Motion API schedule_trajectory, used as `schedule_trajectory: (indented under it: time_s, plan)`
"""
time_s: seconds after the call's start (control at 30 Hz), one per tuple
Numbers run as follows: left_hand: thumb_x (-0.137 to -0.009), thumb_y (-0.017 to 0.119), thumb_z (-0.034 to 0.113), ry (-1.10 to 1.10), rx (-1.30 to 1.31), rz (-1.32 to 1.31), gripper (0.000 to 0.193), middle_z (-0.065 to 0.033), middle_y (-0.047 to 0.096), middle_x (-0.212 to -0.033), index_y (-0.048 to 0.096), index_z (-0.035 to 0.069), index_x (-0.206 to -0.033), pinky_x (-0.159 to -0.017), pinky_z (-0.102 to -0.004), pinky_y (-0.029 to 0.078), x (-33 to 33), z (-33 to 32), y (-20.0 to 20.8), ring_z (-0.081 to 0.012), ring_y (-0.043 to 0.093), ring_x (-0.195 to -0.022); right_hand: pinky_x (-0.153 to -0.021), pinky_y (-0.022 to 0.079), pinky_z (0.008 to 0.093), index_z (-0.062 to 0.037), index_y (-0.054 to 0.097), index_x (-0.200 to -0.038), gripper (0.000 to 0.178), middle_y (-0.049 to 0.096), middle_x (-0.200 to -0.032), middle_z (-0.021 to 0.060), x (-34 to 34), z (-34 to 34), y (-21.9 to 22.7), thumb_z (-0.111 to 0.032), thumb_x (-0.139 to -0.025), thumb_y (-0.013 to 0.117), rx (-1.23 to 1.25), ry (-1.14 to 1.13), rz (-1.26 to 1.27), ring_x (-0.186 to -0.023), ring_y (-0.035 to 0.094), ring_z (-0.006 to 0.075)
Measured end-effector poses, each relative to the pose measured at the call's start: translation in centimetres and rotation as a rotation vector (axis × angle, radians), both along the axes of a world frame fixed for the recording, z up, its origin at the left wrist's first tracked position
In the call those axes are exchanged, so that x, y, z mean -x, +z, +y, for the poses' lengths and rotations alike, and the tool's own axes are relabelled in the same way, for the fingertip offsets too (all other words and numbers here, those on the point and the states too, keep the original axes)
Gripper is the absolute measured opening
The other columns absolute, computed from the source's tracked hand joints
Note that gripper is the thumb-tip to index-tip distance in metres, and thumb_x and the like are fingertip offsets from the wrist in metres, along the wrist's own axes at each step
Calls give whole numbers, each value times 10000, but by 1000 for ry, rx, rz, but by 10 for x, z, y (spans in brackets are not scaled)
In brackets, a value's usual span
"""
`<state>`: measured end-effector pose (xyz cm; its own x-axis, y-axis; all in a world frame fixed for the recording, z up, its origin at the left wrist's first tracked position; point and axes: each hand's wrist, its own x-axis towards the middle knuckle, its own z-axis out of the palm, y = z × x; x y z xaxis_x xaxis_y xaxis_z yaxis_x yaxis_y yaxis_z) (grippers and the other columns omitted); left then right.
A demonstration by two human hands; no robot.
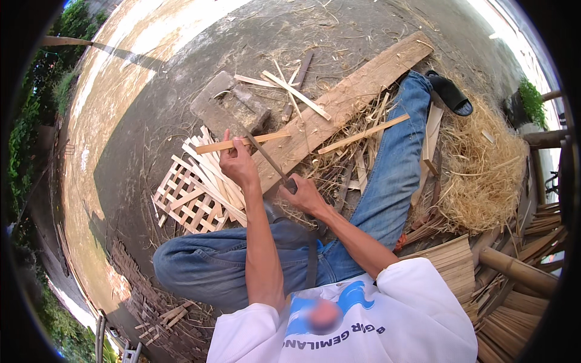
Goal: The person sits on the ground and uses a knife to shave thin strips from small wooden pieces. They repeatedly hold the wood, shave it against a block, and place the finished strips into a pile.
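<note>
My left hand (239, 160) is closed round a flat, pale bamboo strip (210, 147), which lies nearly crosswise with its right end over a long wooden plank (363, 80). In my right hand (305, 196) is the dark handle of a long, narrow knife (269, 157). Its blade slants up and left and crosses the strip just right of my left fingers; whether its edge bites into the wood cannot be made out. Left of my left wrist, several loose pale strips (212, 175) lie over a woven lattice of strips (181, 195).
Beyond my left hand lies a grey stone block (209, 109). Cut strips (296, 95) rest near the plank, and another strip (363, 133) lies by my outstretched leg (393, 163). A heap of fine shavings (484, 169) and bamboo poles (517, 271) are at the right.
</note>
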<state>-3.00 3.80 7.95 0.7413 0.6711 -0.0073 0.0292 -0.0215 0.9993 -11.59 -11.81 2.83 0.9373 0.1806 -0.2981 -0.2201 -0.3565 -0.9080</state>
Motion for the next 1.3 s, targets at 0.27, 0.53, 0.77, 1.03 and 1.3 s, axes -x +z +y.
schedule_trajectory:
  time_s: [0.27,0.53,0.77,1.03,1.3]
  plan:
    - [-1045,600,116,-13,10,28,406,-143,748,-1059,581,74,-1448,-744,-285,606,0,-10,12,-156,719,-894,-615,515,410,52,634,-891,390,655,-670,168,-3,-20,-30,-333,-914,688,123,-83,32,-627,674,285]
    - [-1049,575,115,-20,17,-20,405,-111,754,-1010,575,56,-1450,-742,-285,619,-1,-2,1,-140,726,-918,-728,546,486,61,680,-926,410,704,-762,244,1,-22,-53,-346,-889,699,161,-123,121,-740,702,410]
    - [-1059,577,115,-290,-117,79,397,-134,751,-1005,554,-14,-1433,-861,-286,581,6,3,15,-143,715,-940,-808,515,486,64,622,-949,475,662,-919,237,-7,-32,-36,-403,-924,702,291,-281,-267,-855,651,428]
    - [-1010,688,191,-650,208,121,507,-127,749,-1022,522,-25,-1438,-860,-301,589,12,-38,45,-166,716,-960,-798,522,439,48,626,-1091,501,709,-927,211,-17,-54,26,-424,-948,715,62,-394,-155,-869,694,353]
    - [-1055,624,241,-780,298,248,352,-24,666,-936,601,-10,-1300,-643,-239,531,30,-77,17,-96,649,-748,-698,530,361,28,628,-943,477,697,-819,116,-20,-85,54,-441,-941,714,22,-436,-189,-768,685,205]
